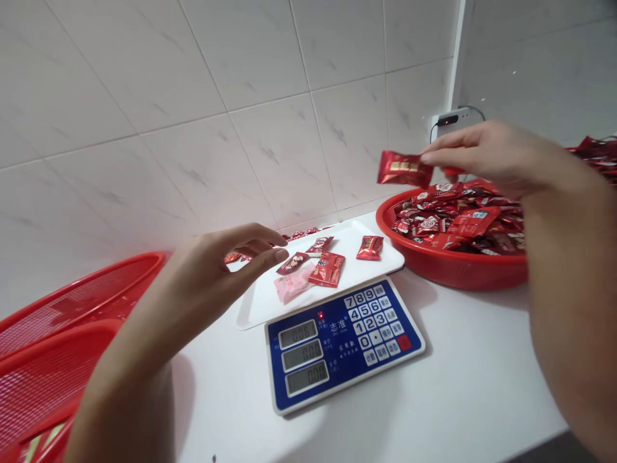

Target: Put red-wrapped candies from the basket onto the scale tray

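Note:
My right hand (482,157) is raised over the round basket's left side, pinching a red wrapped candy packet (403,170) with gold lettering by its end. My left hand (241,254) hovers over the left part of the white scale tray (260,302), thumb and fingers apart with nothing visible between them. Close to its thumb lies a dark red packet (292,263). Beside that, on the tray, are a red square packet (328,269), a pink packet (293,284), another dark red packet (321,245) and, off to the right, a shiny red packet (369,247).
A digital scale (342,344) with a blue keypad panel sits in front on the white table (463,366). A round red basket (457,267) heaped with packets stands at right. Red mesh baskets (48,379) occupy the left. The tiled wall (270,141) rises behind.

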### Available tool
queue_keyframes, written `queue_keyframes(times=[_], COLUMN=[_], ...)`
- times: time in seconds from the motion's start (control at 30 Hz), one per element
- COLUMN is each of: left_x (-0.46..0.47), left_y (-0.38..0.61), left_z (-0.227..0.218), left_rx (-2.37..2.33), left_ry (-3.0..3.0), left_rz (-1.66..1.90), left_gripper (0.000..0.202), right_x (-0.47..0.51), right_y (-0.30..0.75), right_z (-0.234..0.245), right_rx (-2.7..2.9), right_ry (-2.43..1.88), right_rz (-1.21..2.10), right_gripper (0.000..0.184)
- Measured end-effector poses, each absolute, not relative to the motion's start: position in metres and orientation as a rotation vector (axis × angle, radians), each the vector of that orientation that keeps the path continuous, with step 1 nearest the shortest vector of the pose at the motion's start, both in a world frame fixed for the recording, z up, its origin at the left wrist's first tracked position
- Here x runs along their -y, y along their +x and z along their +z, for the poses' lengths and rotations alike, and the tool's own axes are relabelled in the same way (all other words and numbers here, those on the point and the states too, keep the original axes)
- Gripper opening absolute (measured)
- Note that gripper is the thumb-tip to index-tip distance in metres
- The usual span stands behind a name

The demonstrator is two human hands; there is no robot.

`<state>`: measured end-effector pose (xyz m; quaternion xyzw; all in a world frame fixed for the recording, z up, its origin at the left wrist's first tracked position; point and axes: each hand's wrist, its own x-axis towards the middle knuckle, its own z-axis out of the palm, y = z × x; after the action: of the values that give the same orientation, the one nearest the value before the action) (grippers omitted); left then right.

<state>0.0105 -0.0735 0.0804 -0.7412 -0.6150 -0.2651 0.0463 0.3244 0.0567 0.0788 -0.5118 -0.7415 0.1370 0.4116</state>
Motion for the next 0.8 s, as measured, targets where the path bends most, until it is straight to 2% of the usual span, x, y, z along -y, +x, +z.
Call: queue_keyframes(times=[0.2, 0.37, 0.43, 0.57, 0.63, 0.7, 0.8], left_x=[0.074, 0.061, 0.044, 0.0, -0.013, -0.017, -0.016], left_y=[0.01, 0.009, 0.008, 0.006, 0.006, 0.01, 0.018], left_z=[0.08, 0.074, 0.066, 0.035, 0.017, 0.004, -0.004], left_rx=[1.911, 1.93, 1.924, 1.961, 2.055, 2.116, 2.094], left_ry=[-2.244, -2.298, -2.347, -2.453, -2.488, -2.521, -2.585], left_rz=[-0.801, -0.846, -0.857, -0.591, -0.405, -0.306, -0.406], left_gripper=[0.031, 0.035, 0.044, 0.091, 0.103, 0.105, 0.097], right_x=[-0.05, -0.075, -0.084, -0.089, -0.087, -0.085, -0.083], right_y=[0.358, 0.358, 0.354, 0.352, 0.352, 0.347, 0.322], right_z=[0.08, 0.063, 0.058, 0.058, 0.061, 0.064, 0.062], right_rx=[1.558, 1.642, 1.727, 1.788, 1.823, 1.922, 2.164], right_ry=[-1.634, -1.799, -1.846, -1.879, -1.872, -1.865, -1.695], right_rz=[0.173, 0.228, 0.309, 0.325, 0.297, 0.232, 0.277], right_gripper=[0.023, 0.009, 0.006, 0.021, 0.031, 0.04, 0.043])
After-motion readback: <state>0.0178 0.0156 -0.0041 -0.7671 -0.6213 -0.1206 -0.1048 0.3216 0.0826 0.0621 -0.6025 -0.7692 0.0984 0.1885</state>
